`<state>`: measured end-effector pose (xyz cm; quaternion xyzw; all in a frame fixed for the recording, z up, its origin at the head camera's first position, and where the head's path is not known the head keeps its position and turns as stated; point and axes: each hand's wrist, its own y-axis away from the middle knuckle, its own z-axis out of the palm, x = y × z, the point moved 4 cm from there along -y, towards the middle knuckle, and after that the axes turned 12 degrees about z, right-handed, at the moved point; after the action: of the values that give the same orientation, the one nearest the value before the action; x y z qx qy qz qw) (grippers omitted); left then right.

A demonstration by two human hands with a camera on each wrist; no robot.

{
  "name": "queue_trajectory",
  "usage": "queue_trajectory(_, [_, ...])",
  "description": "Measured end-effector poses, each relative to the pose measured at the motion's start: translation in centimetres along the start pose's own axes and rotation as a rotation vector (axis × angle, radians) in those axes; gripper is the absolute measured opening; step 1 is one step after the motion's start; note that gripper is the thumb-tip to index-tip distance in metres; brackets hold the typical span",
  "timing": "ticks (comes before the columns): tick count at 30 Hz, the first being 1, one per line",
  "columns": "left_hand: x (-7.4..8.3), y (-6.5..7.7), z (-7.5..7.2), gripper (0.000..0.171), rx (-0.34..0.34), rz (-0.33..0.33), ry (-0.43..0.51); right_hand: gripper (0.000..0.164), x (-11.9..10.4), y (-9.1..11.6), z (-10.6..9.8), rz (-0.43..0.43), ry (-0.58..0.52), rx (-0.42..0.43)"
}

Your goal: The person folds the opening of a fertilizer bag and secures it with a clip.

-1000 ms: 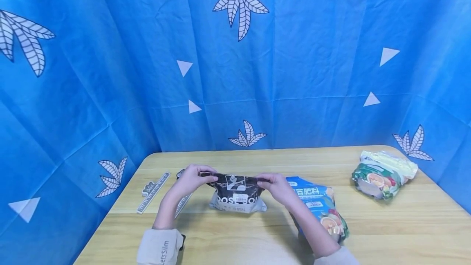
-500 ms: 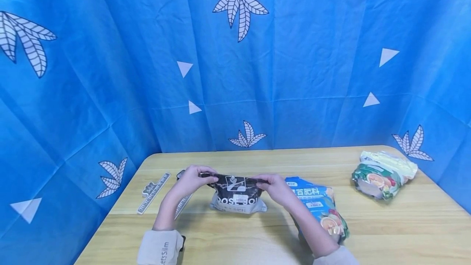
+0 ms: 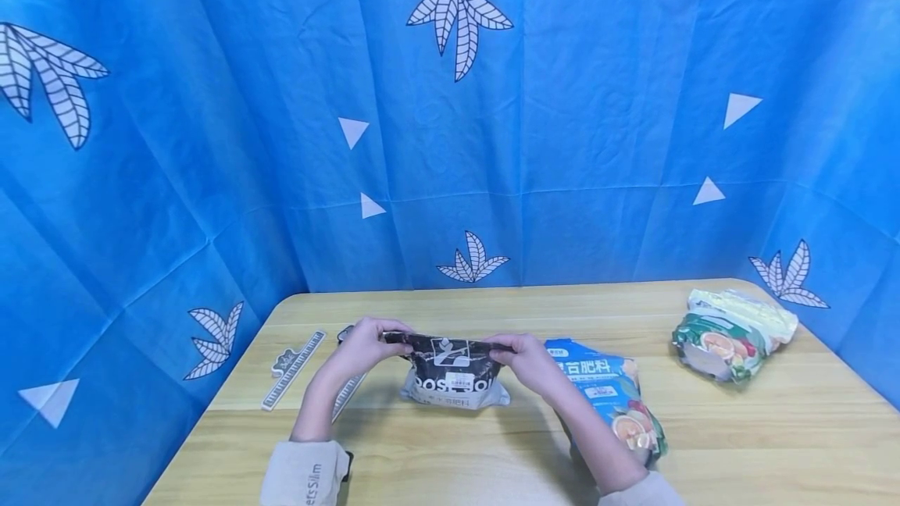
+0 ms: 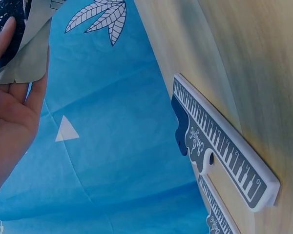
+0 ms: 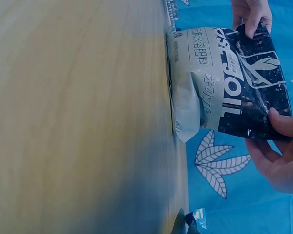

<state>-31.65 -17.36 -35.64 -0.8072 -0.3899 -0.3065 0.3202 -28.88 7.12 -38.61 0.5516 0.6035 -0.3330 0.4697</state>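
In the head view, the bag (image 3: 457, 373) stands on the table (image 3: 443, 463), the left hand (image 3: 367, 343) and right hand (image 3: 526, 361) pinching its top corners. The left wrist view shows only one corner, thumb in front. In the right wrist view its base bulges below a flattened top: probably soft, slick and bottom-heavy, best held by those corners.

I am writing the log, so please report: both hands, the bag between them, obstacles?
Left hand, right hand: pinch top corners of black-and-gray bag. Bag upright, base on table. Blue bag to the right, partly hidden by right forearm.
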Motion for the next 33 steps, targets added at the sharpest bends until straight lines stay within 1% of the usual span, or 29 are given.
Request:
queue_trajectory(7, [-0.16,0.01,0.13,0.02,-0.008,0.004,0.01,0.024,0.15,-0.26,0.03,-0.018,0.024,0.013])
queue_trajectory(14, [-0.07,-0.06,0.15,0.018,-0.001,0.017,0.003,0.022,0.11,-0.46,0.04,-0.039,0.098,0.055])
queue_trajectory(20, [-0.15,-0.05,0.11,0.019,-0.002,0.009,0.013,0.019,0.12,-0.58,0.11,-0.039,0.105,0.072])
queue_trajectory(24, [-0.11,0.05,0.1,0.02,-0.002,0.001,0.011,0.018,0.06,-0.41,0.09,-0.037,0.115,0.067])
queue_trajectory(28, [0.1,0.07,0.04,0.021,0.011,-0.004,-0.017,0.017,0.07,-0.41,0.05,-0.026,0.121,0.066])
queue_trajectory(33, [0.26,0.07,-0.2,0.023,0.039,-0.017,-0.074,0.016,0.08,-0.56,0.03,-0.023,0.117,0.074])
